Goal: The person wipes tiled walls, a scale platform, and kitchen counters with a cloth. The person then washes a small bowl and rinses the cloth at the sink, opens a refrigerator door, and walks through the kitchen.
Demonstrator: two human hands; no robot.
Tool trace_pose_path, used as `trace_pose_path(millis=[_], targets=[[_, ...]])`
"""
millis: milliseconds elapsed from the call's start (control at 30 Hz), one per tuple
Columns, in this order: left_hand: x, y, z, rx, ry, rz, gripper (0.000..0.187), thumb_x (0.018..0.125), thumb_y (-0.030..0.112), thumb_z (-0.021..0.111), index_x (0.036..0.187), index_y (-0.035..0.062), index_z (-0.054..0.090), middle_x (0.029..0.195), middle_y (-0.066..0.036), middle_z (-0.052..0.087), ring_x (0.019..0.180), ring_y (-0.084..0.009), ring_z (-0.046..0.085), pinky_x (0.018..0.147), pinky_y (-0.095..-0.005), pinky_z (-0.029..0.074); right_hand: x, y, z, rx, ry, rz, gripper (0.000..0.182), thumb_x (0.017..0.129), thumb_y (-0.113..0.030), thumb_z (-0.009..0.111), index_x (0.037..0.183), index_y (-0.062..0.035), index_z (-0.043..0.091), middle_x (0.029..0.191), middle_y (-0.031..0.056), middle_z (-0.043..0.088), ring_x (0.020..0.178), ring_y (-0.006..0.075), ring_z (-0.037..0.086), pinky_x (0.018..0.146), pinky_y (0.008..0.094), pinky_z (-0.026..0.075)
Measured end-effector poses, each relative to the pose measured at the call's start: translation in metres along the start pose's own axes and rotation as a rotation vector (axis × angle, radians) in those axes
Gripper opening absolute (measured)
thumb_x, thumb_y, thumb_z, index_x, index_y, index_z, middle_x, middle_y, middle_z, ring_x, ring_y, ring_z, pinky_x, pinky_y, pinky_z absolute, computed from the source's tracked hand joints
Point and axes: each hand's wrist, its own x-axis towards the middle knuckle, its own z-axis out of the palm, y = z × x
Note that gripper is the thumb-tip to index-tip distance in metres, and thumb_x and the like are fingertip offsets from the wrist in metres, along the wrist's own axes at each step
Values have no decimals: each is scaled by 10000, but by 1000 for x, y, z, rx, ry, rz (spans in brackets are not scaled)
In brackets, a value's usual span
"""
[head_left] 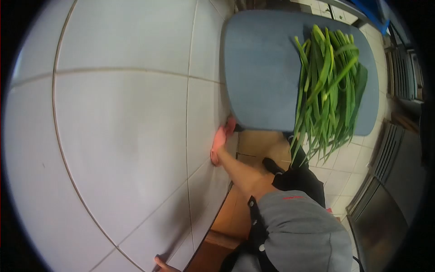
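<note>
A bare forearm (242, 174) comes out of a grey sleeve and reaches toward the tiled wall. My right hand (219, 141), as I take it to be, is at its end, covered in pink, perhaps a glove. It is by the wall, close to the near left corner of a grey-blue tabletop (260, 72); its fingers do not show clearly. At the bottom edge, only a bare fingertip and part of my left hand (164, 263) show beside white tiles. A heap of long, flat green leaves (331, 86), like leek or scallion greens, lies on the tabletop's right side, overhanging its near edge.
White wall tiles (122, 118) fill the left side. Below the tabletop are light floor tiles (337, 156) and a black shoe (273, 166). Slatted metal panels (385, 149) and a dark metal surface (378, 222) stand at right. Something blue (374, 13) is top right.
</note>
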Motion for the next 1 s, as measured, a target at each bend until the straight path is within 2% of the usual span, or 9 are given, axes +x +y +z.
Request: trace_pose_path(millis=[167, 200, 300, 433, 500, 600, 800, 900, 1000], targets=[[1, 8, 5, -1120, -316, -270, 1337, 700, 696, 697, 1458, -117, -47, 1411, -502, -59, 1382, -572, 39, 1047, -674, 196, -101, 88, -55, 484, 189, 889, 417, 904, -410, 466, 1235, -166, 531, 1253, -82, 528, 1075, 129, 491, 924, 415, 385], [-3, 13, 5, -940, -143, -270, 1313, 707, 676, 708, 1471, -92, -34, 1399, -513, -75, 1377, -581, 3, 1053, -678, 168, -127, 91, -62, 539, 136, 907, 418, 907, -401, 471, 1246, -163, 523, 1259, -68, 525, 1081, 139, 491, 918, 413, 393], [-10, 8, 28, -817, 334, -139, 1249, 716, 625, 739, 1505, -12, 10, 1425, -484, -100, 1382, -559, -114, 1066, -687, 91, -223, 82, -80, 511, -279, 416, 425, 915, -373, 486, 1279, -154, 500, 1279, -24, 516, 1099, 169, 493, 900, 408, 417], [-24, -10, 21, -759, 341, 133, 1252, 701, 590, 769, 1512, 3, 16, 1477, -404, -149, 1381, -553, -147, 1065, -694, 64, -280, 14, -61, 152, -615, -913, 444, 926, -336, 506, 1323, -142, 469, 1305, 34, 505, 1122, 209, 495, 876, 401, 449], [-25, -26, 27, -625, 298, 196, 1343, 640, 633, 773, 1506, 5, -38, 1460, -417, -178, 1373, -577, -125, 1045, -722, 67, -245, -26, -26, 40, -545, -1219, 456, 931, -318, 516, 1345, -137, 453, 1318, 64, 500, 1134, 229, 496, 864, 398, 465], [-25, -40, 48, -110, 75, 205, 1588, 489, 864, 626, 1394, -164, -179, 1284, -603, -129, 1269, -716, 35, 965, -748, 232, -115, -35, 20, 14, -528, -916, 478, 939, -290, 531, 1377, -128, 429, 1338, 107, 491, 1151, 259, 497, 846, 393, 489], [-24, -32, 58, -236, 181, 174, 1565, 495, 882, 591, 1421, -119, -176, 1280, -614, -86, 1246, -742, 21, 931, -771, 235, -55, 113, -33, 692, -505, 143, 545, 983, -428, 397, 1428, -114, 365, 1332, 65, 500, 1093, 201, 541, 870, 340, 466], [-24, -35, 63, -264, 202, 194, 1564, 495, 883, 590, 1421, -119, -174, 1280, -615, -81, 1245, -743, 26, 929, -771, 239, -159, 159, -72, 591, -471, 63, 510, 965, -400, 405, 1390, -118, 401, 1331, 63, 505, 1120, 200, 526, 899, 356, 445], [-24, -36, 65, -286, 209, 218, 1564, 494, 884, 588, 1422, -120, -173, 1279, -616, -75, 1244, -743, 30, 927, -771, 242, -230, 128, -71, 221, -545, -561, 478, 947, -373, 413, 1352, -121, 437, 1329, 60, 509, 1147, 199, 510, 928, 371, 423]])
